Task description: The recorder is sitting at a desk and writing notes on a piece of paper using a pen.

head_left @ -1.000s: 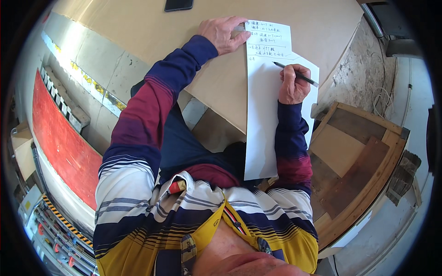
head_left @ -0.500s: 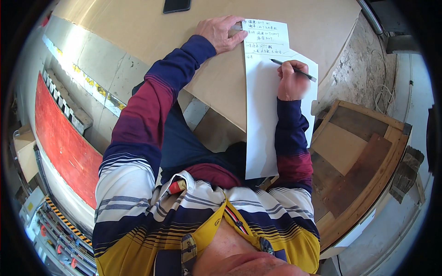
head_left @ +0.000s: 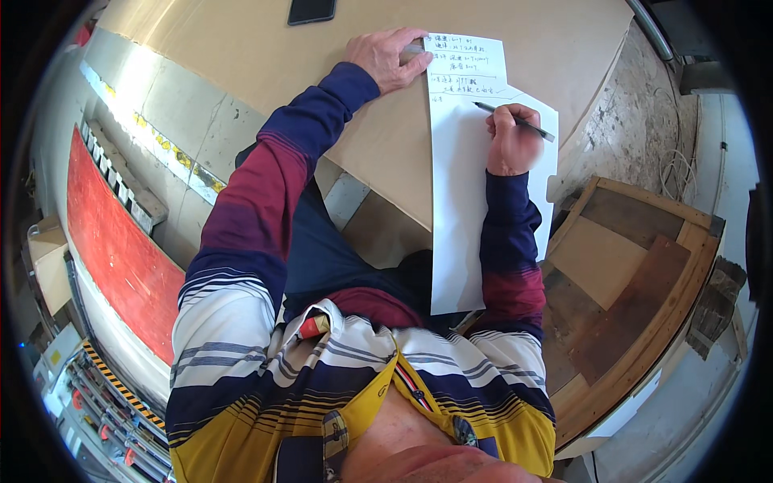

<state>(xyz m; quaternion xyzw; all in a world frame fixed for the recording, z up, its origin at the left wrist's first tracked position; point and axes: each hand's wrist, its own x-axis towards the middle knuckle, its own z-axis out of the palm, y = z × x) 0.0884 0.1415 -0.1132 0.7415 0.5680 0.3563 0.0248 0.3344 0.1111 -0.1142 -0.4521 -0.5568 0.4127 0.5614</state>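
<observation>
A long white sheet of paper point(head_left: 459, 185) lies on the tan board-covered table, with handwritten lines at its upper end. My right hand point(head_left: 515, 145) rests on it, fingers closed around a dark pen point(head_left: 538, 130). The pen's tip points left, just below the written lines; whether it touches the paper I cannot tell. My left hand point(head_left: 385, 60) lies on the table with thumb and forefinger apart, their tips at the paper's upper left edge. A small greyish thing point(head_left: 413, 48) shows in the gap between them, too small to name.
A dark phone point(head_left: 312, 10) lies at the far edge of view. The tan tabletop point(head_left: 378, 145) spreads under my arms. To the right stands a wooden-framed piece point(head_left: 620, 258); to the left, a red panel point(head_left: 117, 249) and a metal machine with rollers point(head_left: 105, 419).
The whole view has shifted very slightly. Both hands and the pen keep nearly the same place on the paper.
</observation>
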